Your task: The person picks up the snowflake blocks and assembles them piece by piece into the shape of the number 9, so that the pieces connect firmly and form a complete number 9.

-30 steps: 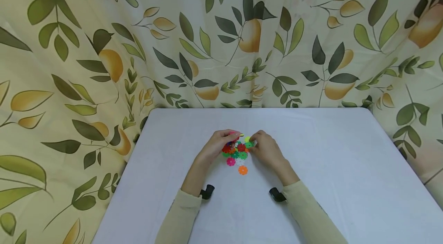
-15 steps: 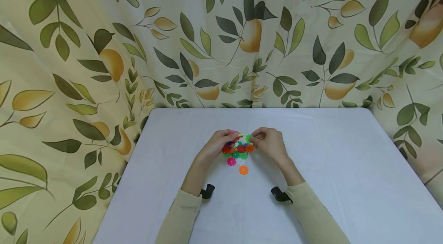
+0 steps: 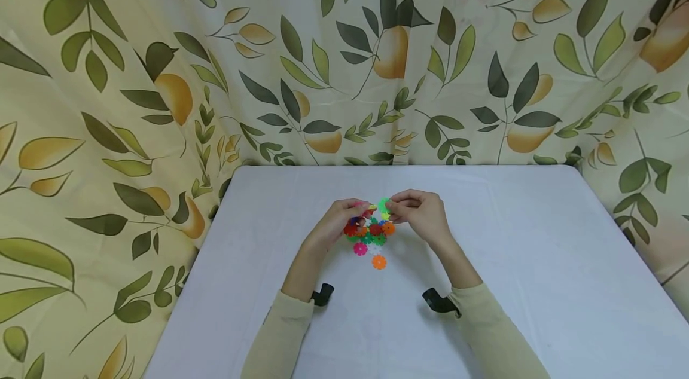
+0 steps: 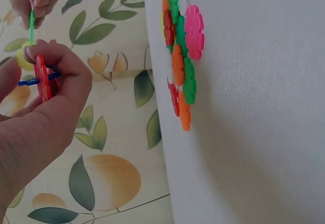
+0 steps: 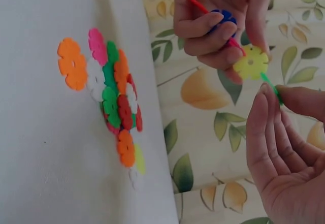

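My left hand (image 3: 331,226) holds a small joined cluster of flower-shaped, notched plastic discs. In the right wrist view it includes a blue disc (image 5: 223,22), a yellow disc (image 5: 252,62) and a pink or red one seen edge-on; a red disc (image 4: 42,79) shows in the left wrist view. My right hand (image 3: 422,214) pinches a green disc (image 3: 384,205) between thumb and fingers. Seen edge-on in the right wrist view, the green disc meets the yellow one's rim; whether their notches interlock, I cannot tell. Fingers hide part of the cluster.
Below the hands, a loose pile of coloured discs (image 3: 375,229) lies on the white table (image 3: 511,259). An orange disc (image 3: 379,262) lies nearest me. Behind the table's far edge hangs a leaf-and-fruit patterned curtain (image 3: 344,56).
My right hand has risen from the pile with the green disc and brought it up beside the cluster. The left hand has stayed nearly still.
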A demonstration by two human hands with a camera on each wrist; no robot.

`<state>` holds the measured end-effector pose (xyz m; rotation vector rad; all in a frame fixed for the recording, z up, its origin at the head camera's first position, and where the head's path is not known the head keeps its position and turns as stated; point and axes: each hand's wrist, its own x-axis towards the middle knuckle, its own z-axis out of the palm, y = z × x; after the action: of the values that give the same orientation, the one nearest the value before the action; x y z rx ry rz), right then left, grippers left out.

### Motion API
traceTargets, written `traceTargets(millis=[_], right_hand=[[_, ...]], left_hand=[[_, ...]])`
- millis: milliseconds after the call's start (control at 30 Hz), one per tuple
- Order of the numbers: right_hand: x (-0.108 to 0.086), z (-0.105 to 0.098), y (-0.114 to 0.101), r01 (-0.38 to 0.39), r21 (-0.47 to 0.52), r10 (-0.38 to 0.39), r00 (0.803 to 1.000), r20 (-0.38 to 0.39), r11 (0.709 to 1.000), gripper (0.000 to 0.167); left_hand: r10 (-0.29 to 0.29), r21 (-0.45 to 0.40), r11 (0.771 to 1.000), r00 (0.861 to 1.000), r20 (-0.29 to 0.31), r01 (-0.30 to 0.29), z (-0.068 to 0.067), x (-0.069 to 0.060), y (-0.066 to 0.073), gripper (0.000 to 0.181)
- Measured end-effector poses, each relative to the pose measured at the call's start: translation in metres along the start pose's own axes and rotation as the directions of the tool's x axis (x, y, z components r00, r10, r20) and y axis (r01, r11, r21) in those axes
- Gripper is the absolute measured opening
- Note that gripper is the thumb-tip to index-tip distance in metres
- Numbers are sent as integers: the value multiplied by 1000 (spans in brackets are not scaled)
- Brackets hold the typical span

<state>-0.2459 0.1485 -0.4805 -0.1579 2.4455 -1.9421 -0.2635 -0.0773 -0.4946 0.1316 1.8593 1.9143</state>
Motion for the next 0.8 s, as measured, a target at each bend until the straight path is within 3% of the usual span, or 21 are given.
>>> traceTargets(millis=[567, 667, 800], right_hand=[[-1, 4, -1, -11, 66, 10, 1000, 10, 998, 25], [-1, 5, -2, -10, 80, 10, 1000, 8, 997, 23], [-2, 5, -2, 0, 87, 0, 1000, 2, 996, 19]], left_hand=[[37, 53, 998, 999, -11, -36, 0, -2, 2, 30], [64, 82, 995, 998, -5, -64, 1, -3, 3, 31], [60, 124, 991, 998, -8, -59, 2, -3, 3, 34]])
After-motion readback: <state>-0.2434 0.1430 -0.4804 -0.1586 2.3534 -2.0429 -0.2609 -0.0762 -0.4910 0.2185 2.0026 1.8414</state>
